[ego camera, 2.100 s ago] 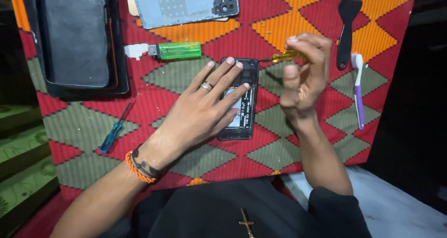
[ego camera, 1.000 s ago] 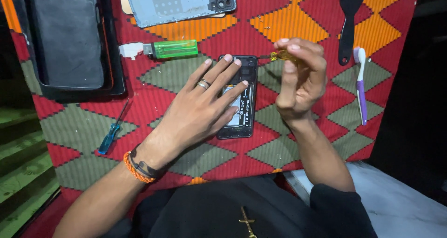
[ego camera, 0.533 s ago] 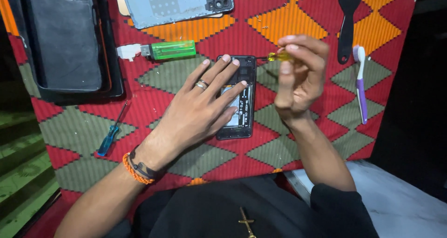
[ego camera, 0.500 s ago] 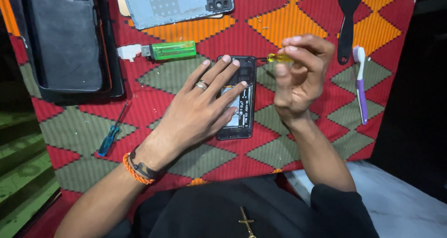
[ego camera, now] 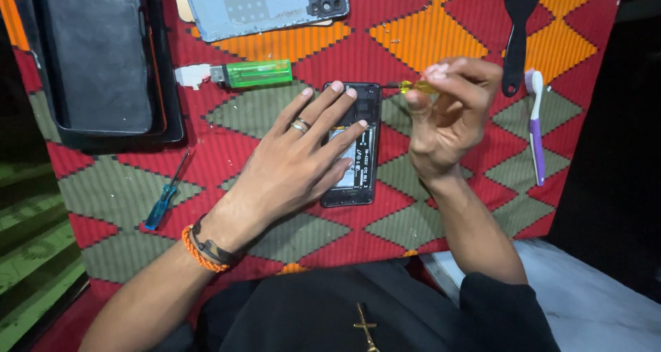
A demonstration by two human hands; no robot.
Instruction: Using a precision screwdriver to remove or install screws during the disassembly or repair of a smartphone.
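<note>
Opened phone (ego camera: 358, 149) lies under left hand (ego camera: 296, 162); right hand (ego camera: 447, 118) pinches yellow screwdriver (ego camera: 413, 87).

On the opened phone (ego camera: 358, 145), under the fingers of the left hand (ego camera: 296, 166), a small white rectangular label (ego camera: 363, 160) with dark print sits near the middle of its dark interior; no packages, signs or lit screens show.

**A phone-repair spot**

You are at a small phone-repair worktop: a patterned red, orange and green cloth (ego camera: 441, 42) carries an opened phone (ego camera: 361, 118), a detached back cover (ego camera: 261, 4), a black case (ego camera: 96, 56), a blue screwdriver (ego camera: 165, 200), a black spudger (ego camera: 516, 28), a brush (ego camera: 536, 128) and a green lighter (ego camera: 255, 73).
</note>
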